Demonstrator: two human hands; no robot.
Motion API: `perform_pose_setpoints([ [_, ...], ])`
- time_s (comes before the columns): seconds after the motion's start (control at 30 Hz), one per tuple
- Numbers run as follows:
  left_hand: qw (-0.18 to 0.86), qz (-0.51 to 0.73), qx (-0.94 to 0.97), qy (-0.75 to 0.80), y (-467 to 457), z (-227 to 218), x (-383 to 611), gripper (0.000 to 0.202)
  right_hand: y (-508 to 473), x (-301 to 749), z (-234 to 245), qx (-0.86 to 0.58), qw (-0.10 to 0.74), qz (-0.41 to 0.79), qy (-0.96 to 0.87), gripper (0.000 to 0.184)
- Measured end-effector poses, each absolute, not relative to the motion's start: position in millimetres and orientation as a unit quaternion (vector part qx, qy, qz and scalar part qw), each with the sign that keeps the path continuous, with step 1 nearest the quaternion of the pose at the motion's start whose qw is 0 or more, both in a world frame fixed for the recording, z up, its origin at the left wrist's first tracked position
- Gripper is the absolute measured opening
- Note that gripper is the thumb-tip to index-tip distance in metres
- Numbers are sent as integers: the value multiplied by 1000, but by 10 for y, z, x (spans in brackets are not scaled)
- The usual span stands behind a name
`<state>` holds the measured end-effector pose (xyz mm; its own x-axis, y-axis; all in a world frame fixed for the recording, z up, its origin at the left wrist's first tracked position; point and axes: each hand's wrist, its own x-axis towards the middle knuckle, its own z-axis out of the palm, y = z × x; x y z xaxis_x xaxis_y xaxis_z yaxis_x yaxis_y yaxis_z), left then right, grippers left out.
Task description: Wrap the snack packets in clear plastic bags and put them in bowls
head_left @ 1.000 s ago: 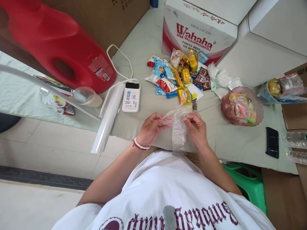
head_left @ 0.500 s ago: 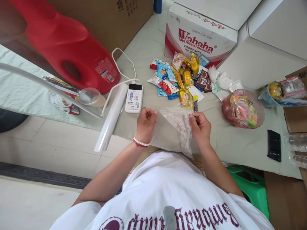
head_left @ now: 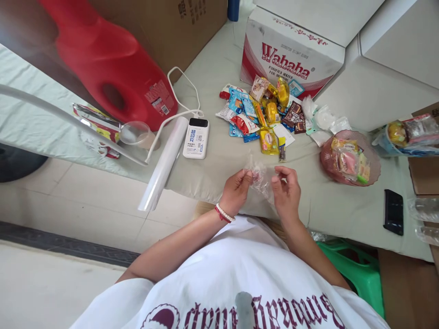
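Observation:
A crumpled piece of clear plastic film [head_left: 261,179] hangs between my two hands above the front part of the table. My left hand [head_left: 236,191] is closed on its left side, thumb pressed against the fingers. My right hand [head_left: 287,192] is just right of the film, with the thumb and curled fingers apart and nothing clearly gripped. Whether its fingertips touch the film's edge I cannot tell. Behind the film lies a pile of small wrapped snacks, among them a yellow packet [head_left: 269,140] and a brown cocoa packet [head_left: 294,115].
A pink glass bowl [head_left: 327,167] holding wrapped snacks stands to the right, with a black phone [head_left: 393,212] nearby. On the left are a white power bank [head_left: 196,139], a clear film roll [head_left: 163,164] and a red jug [head_left: 137,82]. A Wahaha carton [head_left: 291,55] stands behind.
My left hand has moved right and taken hold of the film. My right hand's fingers have loosened from it. The film is more bunched together, and the view has shifted slightly.

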<state>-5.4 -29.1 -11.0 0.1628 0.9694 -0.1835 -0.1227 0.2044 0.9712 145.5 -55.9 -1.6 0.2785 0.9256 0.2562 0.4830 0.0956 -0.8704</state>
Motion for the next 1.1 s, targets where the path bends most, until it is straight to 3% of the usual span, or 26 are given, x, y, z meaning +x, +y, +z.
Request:
perform_pose_setpoints([
  [0.1, 602, 440, 465, 478, -326, -117, -33, 45, -492, 1443, -68, -626, 479, 248, -563, 25],
  [0.2, 628, 482, 343, 506, -278, -150, 25, 45, -415, 1376, -107, -630, 529, 254, -507, 26],
  [0.33, 615, 506, 241, 554, -55, -220, -1, 39, -340, 1357, -85, -613, 561, 405, -382, 34],
  [0.5, 657, 439, 310, 528, 288, -249, -428, 37, -238, 1779, 41, -578, 581, 499, -281, 43],
  [0.77, 710, 372, 257, 540, 143, -255, -527, 60, -97, 2037, -73, -569, 593, 545, -166, 44],
  [0.93, 620, 406, 300, 601, 113, -328, -201, 47, -98, 1882, -144, -532, 587, 599, -114, 45],
  [1.1, 641, 426, 319, 553, 285, -211, -150, 45, -29, 2076, -76, -501, 640, 579, -64, 42],
])
